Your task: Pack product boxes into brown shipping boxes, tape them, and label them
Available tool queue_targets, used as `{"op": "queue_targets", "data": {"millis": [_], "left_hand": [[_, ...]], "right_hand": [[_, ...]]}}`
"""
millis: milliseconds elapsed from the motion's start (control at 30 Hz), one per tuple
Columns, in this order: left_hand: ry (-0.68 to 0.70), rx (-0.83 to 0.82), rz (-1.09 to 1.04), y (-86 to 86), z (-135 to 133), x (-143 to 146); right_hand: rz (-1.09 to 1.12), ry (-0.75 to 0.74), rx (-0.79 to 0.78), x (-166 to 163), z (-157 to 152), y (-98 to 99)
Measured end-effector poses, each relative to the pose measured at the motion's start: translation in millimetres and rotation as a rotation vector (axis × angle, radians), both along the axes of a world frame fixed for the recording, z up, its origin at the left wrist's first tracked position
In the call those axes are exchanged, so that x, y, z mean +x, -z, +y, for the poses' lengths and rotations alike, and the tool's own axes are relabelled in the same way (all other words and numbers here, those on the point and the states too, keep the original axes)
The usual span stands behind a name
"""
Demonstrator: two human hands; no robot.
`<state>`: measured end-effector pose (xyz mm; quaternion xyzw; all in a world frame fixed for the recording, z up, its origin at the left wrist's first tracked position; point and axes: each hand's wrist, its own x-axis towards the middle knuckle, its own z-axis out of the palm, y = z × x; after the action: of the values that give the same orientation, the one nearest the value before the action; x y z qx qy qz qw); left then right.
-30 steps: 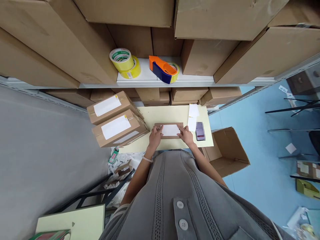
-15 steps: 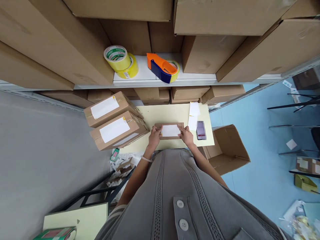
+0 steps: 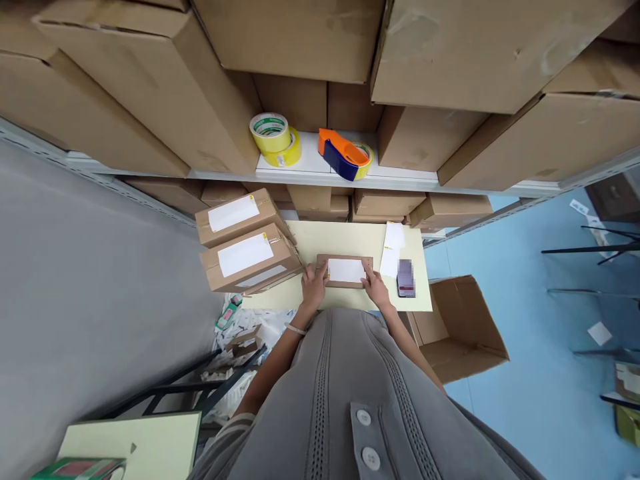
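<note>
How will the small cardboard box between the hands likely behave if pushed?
The small cardboard box probably keeps its shape, its edges looking straight. Lying flat on the table, it seems unlikely to tip. Its flat faces suggest sliding rather than rolling.

Right hand point(image 3: 376, 291), fingers point(image 3: 367, 269) now straighter

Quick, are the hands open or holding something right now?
Left hand: at the left end of the small box; grip can't be told.
Right hand: at the right end of its white label; grip can't be told.
</note>
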<state>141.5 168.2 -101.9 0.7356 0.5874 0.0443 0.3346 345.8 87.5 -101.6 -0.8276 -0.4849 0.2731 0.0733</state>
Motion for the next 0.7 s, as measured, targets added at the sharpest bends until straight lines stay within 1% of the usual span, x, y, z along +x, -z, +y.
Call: {"op": "queue_targets", "data": {"millis": [100,167,233,300,400,533,633,700], "left_hand": [[0.016,-0.118,-0.179,7.3,0.4,-7.5],[0.032,-0.15,-0.259,9.2,1.0,-12.9],[0.042,-0.141,-0.296,6.5,-0.1,-17.4],[0.031,-0.125,-0.319,-1.0,-3.0,-20.6],[0.022,-0.078,-0.306,-19.3,-8.5,-23.3],[0.048,0.055,-0.234,-52.9,-14.0,-24.9],[0.015,0.142,-0.166,-85.1,-17.9,-27.8],[-0.01,0.214,-0.12,-109.5,-21.0,-32.8]], "right_hand": [[0.044,-0.059,0.045,0.6,-7.2,2.0],[0.046,-0.085,0.085,2.4,-12.1,2.4],[0.043,-0.107,0.101,5.6,-16.9,1.1],[0.027,-0.126,0.085,9.8,-21.4,-2.3],[0.016,-0.146,0.073,14.0,-28.5,-12.0],[0.037,-0.108,0.157,7.9,-36.5,-34.0],[0.069,-0.069,0.257,-3.9,-37.4,-59.5],[0.087,-0.057,0.319,-12.1,-35.0,-82.3]]}}
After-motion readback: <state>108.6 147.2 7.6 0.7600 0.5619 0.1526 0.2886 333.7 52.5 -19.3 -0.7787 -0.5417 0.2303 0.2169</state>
